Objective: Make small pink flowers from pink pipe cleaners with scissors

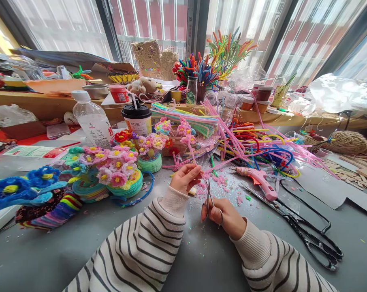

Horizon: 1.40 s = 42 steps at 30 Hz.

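My left hand (185, 178) is closed in a pinch on a pink fuzzy pipe cleaner (193, 157) at the middle of the table. A pair of small metal scissors (209, 195) is in my right hand (229, 219), fingers through the handles. Their blades point up, close to my left fingertips. Whether the blades touch the pipe cleaner, I cannot tell. Pink fuzz clippings (221, 180) and glitter lie just beyond the scissors. Left of my left hand stand pots of pipe-cleaner flowers, pink ones (118, 164) among them.
A pink glue gun (259, 180) and large black-handled scissors (295, 223) lie at right. Behind is a heap of pink pipe cleaners (235, 142). A plastic bottle (92, 119) and a lidded cup (137, 121) stand back left. A twine ball (350, 142) sits far right.
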Available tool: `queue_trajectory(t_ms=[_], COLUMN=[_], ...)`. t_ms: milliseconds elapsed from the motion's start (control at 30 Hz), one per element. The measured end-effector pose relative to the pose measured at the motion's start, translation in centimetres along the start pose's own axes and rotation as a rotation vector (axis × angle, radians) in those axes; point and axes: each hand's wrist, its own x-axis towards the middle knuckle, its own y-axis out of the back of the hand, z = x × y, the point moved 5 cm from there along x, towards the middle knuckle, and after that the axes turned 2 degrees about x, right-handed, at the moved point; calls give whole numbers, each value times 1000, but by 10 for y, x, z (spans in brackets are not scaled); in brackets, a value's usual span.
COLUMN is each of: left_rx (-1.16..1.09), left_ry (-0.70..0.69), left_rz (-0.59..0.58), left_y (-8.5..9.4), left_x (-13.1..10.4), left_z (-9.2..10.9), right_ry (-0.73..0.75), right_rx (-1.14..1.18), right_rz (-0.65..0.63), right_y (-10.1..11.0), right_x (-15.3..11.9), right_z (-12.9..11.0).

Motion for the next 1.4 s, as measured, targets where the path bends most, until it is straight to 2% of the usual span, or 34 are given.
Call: queue_trajectory(t_ms=[267, 667, 967, 1233, 1400], left_rx=[93, 57, -11, -51, -59], left_ry=[27, 3, -21, -20, -35], left_rz=[-81, -44, -13, -20, -53], left_y=[-6, -2, 1, 2, 1], left_x=[-2, 0, 1, 1, 0], left_z=[-4, -3, -2, 0, 0], right_ry=[7, -86, -114, -127, -73], right_rx=[-78, -100, -86, -65, -59], right_rz=[-33, 117, 194, 179, 158], right_y=[-1, 5, 8, 9, 10], right_x=[0, 1, 1, 1, 1], right_z=[1, -5, 1, 1, 1])
